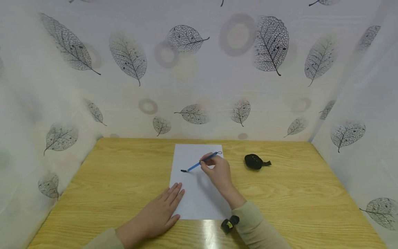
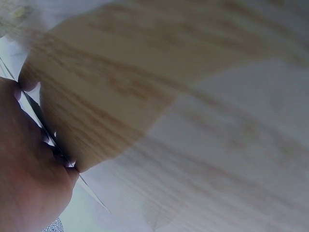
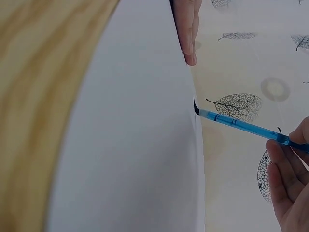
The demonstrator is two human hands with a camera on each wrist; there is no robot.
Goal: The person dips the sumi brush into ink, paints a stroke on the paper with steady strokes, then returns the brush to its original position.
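Observation:
A sheet of white paper (image 1: 189,204) lies on the wooden table. My right hand (image 1: 219,173) pinches a slim paintbrush (image 1: 194,166) with a translucent blue handle and a loop at its end. Its dark bristle tip (image 3: 196,107) meets the paper in the right wrist view, and looks slightly bent there. My left hand (image 1: 163,209) rests with fingers straight on the paper's left edge. The left wrist view shows that hand (image 2: 34,169) from the side, against the tabletop.
To the right of the paper sits a glossy black rounded object (image 1: 253,162) with a short tail; its kind is unclear. A black wrist camera (image 1: 230,224) is on my right sleeve. Leaf-patterned curtains (image 1: 199,79) enclose the table (image 1: 124,173) at the back and sides.

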